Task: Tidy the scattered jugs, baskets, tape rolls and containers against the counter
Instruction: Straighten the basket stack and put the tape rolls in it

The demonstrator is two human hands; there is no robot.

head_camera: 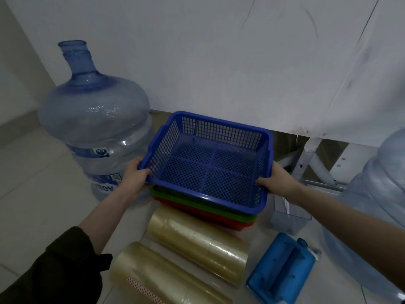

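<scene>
A blue mesh basket [210,159] sits on top of a green basket [245,212] and a red basket [238,223] on the floor, close to the white counter panel [219,62]. My left hand [134,176] grips the blue basket's left rim. My right hand [278,181] grips its right rim. A large clear-blue water jug [96,119] stands upright to the left. A second jug [377,207] shows at the right edge. Two stacks of clear tape rolls [197,244] [157,279] lie in front of the baskets.
A blue plastic container [282,268] lies on the floor at the lower right. A small clear container [289,218] stands behind it. Grey metal frame legs [315,163] show under the counter panel. Pale floor tiles [32,183] spread to the left.
</scene>
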